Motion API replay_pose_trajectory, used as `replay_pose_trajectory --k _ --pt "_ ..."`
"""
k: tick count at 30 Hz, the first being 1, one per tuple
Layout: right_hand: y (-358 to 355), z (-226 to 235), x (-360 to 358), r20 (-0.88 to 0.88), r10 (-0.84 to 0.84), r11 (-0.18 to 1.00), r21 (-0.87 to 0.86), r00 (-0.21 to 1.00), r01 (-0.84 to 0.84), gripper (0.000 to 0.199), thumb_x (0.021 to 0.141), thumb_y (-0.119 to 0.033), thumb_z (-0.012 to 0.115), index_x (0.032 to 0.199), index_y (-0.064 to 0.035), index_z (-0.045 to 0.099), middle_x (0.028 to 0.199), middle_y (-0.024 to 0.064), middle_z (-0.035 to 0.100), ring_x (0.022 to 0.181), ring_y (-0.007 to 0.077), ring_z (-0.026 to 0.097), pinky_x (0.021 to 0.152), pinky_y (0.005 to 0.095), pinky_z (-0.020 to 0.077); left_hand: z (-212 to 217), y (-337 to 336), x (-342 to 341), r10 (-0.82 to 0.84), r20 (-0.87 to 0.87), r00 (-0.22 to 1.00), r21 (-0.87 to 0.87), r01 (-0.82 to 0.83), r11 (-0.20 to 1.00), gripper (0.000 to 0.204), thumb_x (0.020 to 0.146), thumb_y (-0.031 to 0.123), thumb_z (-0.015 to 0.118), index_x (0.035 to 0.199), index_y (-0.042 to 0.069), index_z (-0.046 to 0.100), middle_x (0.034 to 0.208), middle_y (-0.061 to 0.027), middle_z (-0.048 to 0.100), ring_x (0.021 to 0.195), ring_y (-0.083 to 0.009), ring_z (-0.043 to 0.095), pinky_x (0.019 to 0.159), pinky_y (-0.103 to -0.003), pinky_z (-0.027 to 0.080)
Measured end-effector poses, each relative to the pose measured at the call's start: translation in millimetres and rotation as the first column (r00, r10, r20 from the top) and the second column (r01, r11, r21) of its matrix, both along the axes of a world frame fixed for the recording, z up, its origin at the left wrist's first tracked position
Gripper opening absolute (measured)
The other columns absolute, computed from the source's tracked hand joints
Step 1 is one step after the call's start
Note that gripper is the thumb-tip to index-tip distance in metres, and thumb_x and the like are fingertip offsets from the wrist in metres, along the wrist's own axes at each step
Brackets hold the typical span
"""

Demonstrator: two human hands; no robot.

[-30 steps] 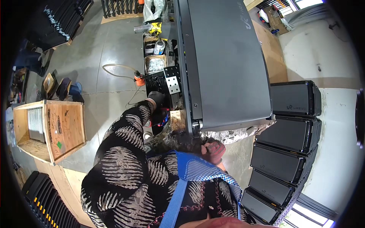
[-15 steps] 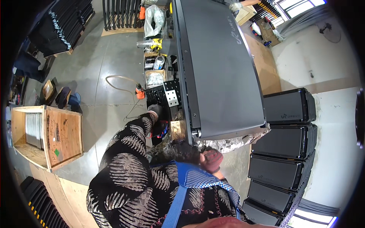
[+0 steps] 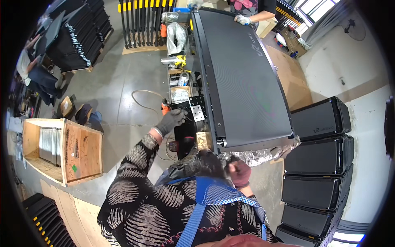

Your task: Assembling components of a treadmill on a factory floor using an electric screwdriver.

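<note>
The person's left hand (image 3: 172,120), in a gray glove, is over a black tray (image 3: 181,131) on the bench, near a silver plate with holes (image 3: 198,113) and an orange tool (image 3: 165,108). The right hand (image 3: 240,173), in a dark red glove, is curled near the close end of a long treadmill (image 3: 247,82); whether it grips anything is unclear. Across the treadmill's far end, a co-worker's gloved hand (image 3: 242,19) rests on the edge.

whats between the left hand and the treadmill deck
In the head view, a silver perforated plate lies between the grey-gloved left hand and the treadmill deck.
</note>
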State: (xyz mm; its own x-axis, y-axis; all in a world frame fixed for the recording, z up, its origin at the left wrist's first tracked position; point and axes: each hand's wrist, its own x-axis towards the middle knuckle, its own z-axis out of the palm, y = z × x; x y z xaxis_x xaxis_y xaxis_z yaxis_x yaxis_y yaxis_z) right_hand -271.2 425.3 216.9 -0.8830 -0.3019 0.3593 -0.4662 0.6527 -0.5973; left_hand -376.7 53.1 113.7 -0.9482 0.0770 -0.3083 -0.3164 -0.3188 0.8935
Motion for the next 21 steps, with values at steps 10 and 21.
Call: replay_pose_trajectory --k 10,21 --pt "-70.4 65.1 18.8 -0.114 0.308 0.950 -0.026 0.945 -0.313 0.020 0.071 -0.014 0.073 0.089 -0.0127 0.064 0.074 0.0076 0.060 0.063 0.0271 0.059 0.057 0.0347 0.0475 127.0 89.3 131.1 -0.332 -0.151 0.931 -0.031 0.331 0.943 0.025 0.097 0.022 0.047 0.104 0.001 0.059 0.091 0.0005 0.059 0.080 -0.0062 0.054 0.071 -0.023 0.046" --pt "-110.6 72.5 28.5 -0.298 0.461 0.865 -0.059 0.836 -0.498 0.023 0.069 -0.013 0.074 0.089 -0.0162 0.064 0.077 0.0050 0.061 0.065 0.0243 0.060 0.054 0.0344 0.0470 133.0 60.2 200.0 -0.386 -0.570 0.726 -0.786 -0.343 0.515 0.023 0.091 0.025 0.056 0.097 0.005 0.063 0.072 -0.0088 0.056 0.069 -0.0126 0.056 0.070 -0.028 0.047"
